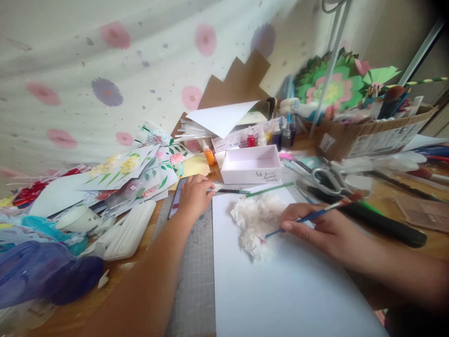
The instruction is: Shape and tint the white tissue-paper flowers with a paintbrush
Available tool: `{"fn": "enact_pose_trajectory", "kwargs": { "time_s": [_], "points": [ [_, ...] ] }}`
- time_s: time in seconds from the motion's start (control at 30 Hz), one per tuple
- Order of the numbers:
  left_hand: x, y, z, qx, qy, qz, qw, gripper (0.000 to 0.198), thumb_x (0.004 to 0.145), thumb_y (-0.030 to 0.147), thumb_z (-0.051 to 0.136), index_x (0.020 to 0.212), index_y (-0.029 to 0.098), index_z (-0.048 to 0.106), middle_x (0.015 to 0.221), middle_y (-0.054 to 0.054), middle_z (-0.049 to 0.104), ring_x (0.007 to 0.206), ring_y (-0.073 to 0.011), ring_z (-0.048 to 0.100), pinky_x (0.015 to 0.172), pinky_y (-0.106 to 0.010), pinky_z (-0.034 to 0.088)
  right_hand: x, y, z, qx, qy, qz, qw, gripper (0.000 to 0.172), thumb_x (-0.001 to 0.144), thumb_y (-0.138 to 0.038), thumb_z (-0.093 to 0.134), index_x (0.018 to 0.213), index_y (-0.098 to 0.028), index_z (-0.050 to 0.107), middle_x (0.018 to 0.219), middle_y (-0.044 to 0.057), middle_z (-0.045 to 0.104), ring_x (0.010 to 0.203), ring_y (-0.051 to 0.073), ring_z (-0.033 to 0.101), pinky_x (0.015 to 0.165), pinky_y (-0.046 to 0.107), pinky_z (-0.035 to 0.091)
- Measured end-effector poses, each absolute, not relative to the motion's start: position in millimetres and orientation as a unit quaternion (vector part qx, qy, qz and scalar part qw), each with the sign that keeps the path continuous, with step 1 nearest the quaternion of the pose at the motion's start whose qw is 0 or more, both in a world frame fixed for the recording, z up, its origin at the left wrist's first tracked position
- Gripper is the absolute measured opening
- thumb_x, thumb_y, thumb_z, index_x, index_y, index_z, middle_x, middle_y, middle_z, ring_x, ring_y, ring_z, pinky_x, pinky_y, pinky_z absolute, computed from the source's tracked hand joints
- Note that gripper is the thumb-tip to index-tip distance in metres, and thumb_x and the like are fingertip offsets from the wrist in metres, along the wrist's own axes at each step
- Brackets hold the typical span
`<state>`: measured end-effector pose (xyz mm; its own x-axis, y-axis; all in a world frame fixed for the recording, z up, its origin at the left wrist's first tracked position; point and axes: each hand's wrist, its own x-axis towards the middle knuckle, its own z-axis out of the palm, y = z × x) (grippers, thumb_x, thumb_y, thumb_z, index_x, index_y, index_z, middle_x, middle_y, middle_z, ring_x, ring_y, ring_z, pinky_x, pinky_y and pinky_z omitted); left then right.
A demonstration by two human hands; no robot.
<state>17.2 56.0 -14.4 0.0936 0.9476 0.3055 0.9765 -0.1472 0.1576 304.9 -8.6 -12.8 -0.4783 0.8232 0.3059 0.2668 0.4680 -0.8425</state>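
My right hand point(315, 229) is closed around a slim paintbrush point(312, 216) with a blue shaft and a reddish-brown upper end. The brush's thin lower end meets a crumpled white tissue point(257, 222), beside a small red stain. Beneath the tissue lies a large white paper sheet point(280, 290). My left hand point(197, 194) rests over the edge of a phone point(174, 203), fingers curled around something small and whitish that is mostly hidden. Right by those fingertips lies a dark pen or brush point(233, 191). A green pencil-like stick point(268, 190) lies along the tissue's far side.
A white box point(250, 178) stands behind the sheet, near an orange bottle point(208, 154) and several paint bottles. Scissors point(326, 180) and a cardboard box point(379, 135) of tools are at right. Flower paintings point(122, 168) and a white case point(131, 231) crowd the left.
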Motion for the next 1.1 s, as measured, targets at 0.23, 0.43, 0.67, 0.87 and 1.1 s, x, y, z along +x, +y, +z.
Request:
{"fn": "enact_pose_trajectory", "kwargs": {
  "time_s": [0.23,0.43,0.67,0.87,1.1],
  "points": [
    [12,51,-8,-0.742,-0.645,-0.184,-0.001,0.019,0.080,0.031,0.053,0.078,0.021,0.069,0.093,-0.003,0.065,0.091,-0.0223,0.054,0.084,-0.036,0.041,304,-7,-10,-0.359,-0.774,0.374,0.363,0.026,0.084,-0.038,0.053,0.074,-0.016,0.061,0.072,0.005,0.065,0.069,0.017,0.062,0.064,0.027,0.050],
    [17,36,1,-0.779,-0.601,-0.137,-0.114,0.020,0.077,0.030,0.052,0.075,0.024,0.071,0.086,0.000,0.068,0.084,-0.0181,0.060,0.074,-0.026,0.045,304,-5,-12,-0.364,-0.777,0.368,0.359,0.024,0.084,-0.037,0.053,0.075,-0.016,0.061,0.075,0.007,0.067,0.073,0.019,0.063,0.064,0.028,0.051],
    [19,29,12,-0.746,-0.634,-0.153,-0.136,0.022,0.077,0.033,0.051,0.076,0.022,0.069,0.081,0.001,0.070,0.071,-0.0168,0.061,0.058,-0.024,0.043,307,-5,-12,-0.365,-0.773,0.379,0.354,0.024,0.083,-0.037,0.053,0.075,-0.016,0.062,0.075,0.007,0.067,0.073,0.019,0.063,0.064,0.028,0.051],
    [54,5,20,-0.776,-0.585,-0.217,-0.099,0.012,0.078,0.027,0.056,0.074,0.021,0.066,0.075,0.003,0.069,0.067,-0.0134,0.058,0.060,-0.023,0.040,309,-4,-12,-0.363,-0.769,0.390,0.353,0.023,0.082,-0.035,0.055,0.076,-0.014,0.062,0.074,0.007,0.066,0.071,0.017,0.061,0.064,0.026,0.049],
    [90,-21,14,-0.909,-0.390,-0.118,-0.092,0.013,0.083,0.020,0.055,0.073,0.019,0.062,0.071,0.002,0.065,0.075,-0.0147,0.055,0.075,-0.031,0.035,309,-4,-10,-0.363,-0.761,0.400,0.360,0.019,0.082,-0.031,0.056,0.074,-0.014,0.062,0.070,0.003,0.064,0.068,0.013,0.059,0.064,0.022,0.048]
  ]
}}
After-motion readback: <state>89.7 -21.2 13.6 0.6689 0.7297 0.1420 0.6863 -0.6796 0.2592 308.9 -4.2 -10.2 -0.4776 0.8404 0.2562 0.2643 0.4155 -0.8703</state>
